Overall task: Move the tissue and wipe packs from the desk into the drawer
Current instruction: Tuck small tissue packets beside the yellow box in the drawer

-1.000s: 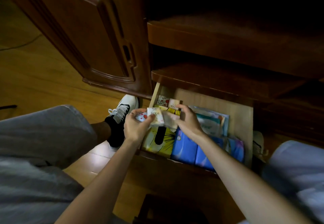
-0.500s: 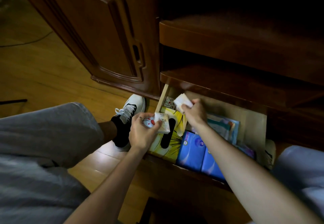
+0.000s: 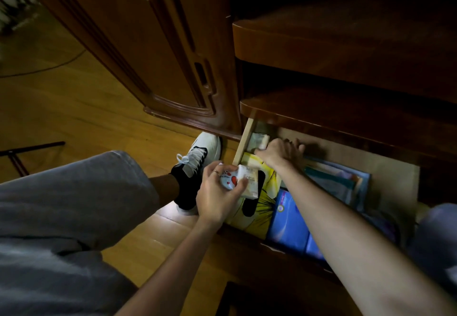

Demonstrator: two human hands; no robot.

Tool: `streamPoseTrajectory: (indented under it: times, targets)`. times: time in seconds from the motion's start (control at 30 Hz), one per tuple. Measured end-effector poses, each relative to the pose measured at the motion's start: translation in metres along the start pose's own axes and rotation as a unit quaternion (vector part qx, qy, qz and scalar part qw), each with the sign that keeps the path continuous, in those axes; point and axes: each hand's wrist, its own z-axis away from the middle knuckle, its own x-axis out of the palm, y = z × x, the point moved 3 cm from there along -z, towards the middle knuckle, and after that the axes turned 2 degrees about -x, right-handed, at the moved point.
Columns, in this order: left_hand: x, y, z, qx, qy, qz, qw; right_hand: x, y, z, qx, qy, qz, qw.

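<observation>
The open wooden drawer (image 3: 243, 140) sits low in the desk, under a dark ledge. My left hand (image 3: 217, 197) hovers over the drawer's front left corner, shut on two small packs: a white one with red marks (image 3: 228, 179) and a pale tissue pack (image 3: 249, 183). My right hand (image 3: 279, 151) reaches into the drawer's back left corner, fingers pressed on a small pale tissue pack (image 3: 259, 141) there; the ledge's shadow hides part of it. A yellow pack (image 3: 265, 207) and blue packs (image 3: 286, 219) lie in the drawer.
A carved cabinet door (image 3: 138, 51) stands to the left of the drawer. My grey-trousered leg (image 3: 69, 192) and white and black shoe (image 3: 197, 157) rest on the wooden floor (image 3: 61, 108). Teal and blue flat packs (image 3: 341, 179) fill the drawer's right side.
My right hand has carried its small pack from mid-drawer into the back left corner, under the ledge. My left hand stays put with its two packs.
</observation>
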Motion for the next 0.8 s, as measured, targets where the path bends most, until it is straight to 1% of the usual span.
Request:
streamPoseTrajectory:
  times: [0.03, 0.07, 0.17, 0.27, 0.33, 0.4, 0.47, 0.5, 0.57, 0.6, 0.63, 0.67, 0.73, 0.77, 0.8]
  targets:
    - [0.001, 0.001, 0.000, 0.001, 0.000, -0.002, 1.000, -0.002, 0.000, -0.002, 0.002, 0.005, -0.011, 1.000]
    - [0.001, 0.001, 0.000, 0.002, -0.001, -0.003, 1.000, -0.005, 0.000, -0.003, 0.007, 0.014, -0.046, 0.999]
    - [0.003, 0.002, 0.000, 0.004, -0.004, -0.007, 1.000, -0.007, -0.003, -0.006, 0.005, 0.027, -0.214, 0.976]
    - [0.002, 0.002, 0.000, 0.004, -0.006, -0.003, 1.000, 0.001, -0.005, -0.004, -0.017, -0.013, -0.232, 0.972]
    - [0.002, 0.001, 0.000, 0.003, -0.007, -0.002, 1.000, 0.004, -0.002, -0.004, -0.013, -0.023, -0.257, 0.966]
    - [0.002, 0.001, 0.000, 0.005, -0.006, -0.002, 1.000, 0.006, -0.001, -0.005, -0.015, -0.052, -0.281, 0.958]
    - [0.002, 0.001, -0.001, 0.003, -0.006, 0.000, 1.000, 0.005, 0.000, -0.004, -0.032, -0.091, -0.323, 0.942]
    - [0.003, 0.001, -0.001, 0.001, -0.007, 0.006, 1.000, 0.002, 0.002, -0.001, -0.039, -0.094, -0.344, 0.933]
    - [0.004, 0.002, -0.003, -0.011, -0.009, 0.037, 0.999, -0.011, 0.008, 0.007, -0.058, -0.056, -0.363, 0.928]
    - [0.004, 0.004, -0.004, -0.021, -0.004, 0.066, 0.998, -0.018, 0.011, 0.013, -0.072, -0.052, -0.383, 0.919]
    - [0.005, 0.006, -0.006, -0.031, 0.005, 0.095, 0.995, -0.026, 0.012, 0.021, -0.096, -0.077, -0.413, 0.902]
    - [0.005, 0.009, -0.007, -0.036, 0.017, 0.114, 0.993, -0.033, 0.011, 0.032, -0.126, -0.129, -0.437, 0.881]
    - [0.005, 0.016, -0.009, -0.035, 0.044, 0.121, 0.991, -0.041, 0.008, 0.048, -0.171, -0.243, -0.436, 0.849]
    - [0.006, 0.020, -0.009, -0.030, 0.054, 0.119, 0.991, -0.043, 0.007, 0.052, -0.182, -0.277, -0.434, 0.838]
    - [0.008, 0.023, -0.009, -0.025, 0.058, 0.119, 0.991, -0.044, 0.007, 0.053, -0.185, -0.290, -0.442, 0.829]
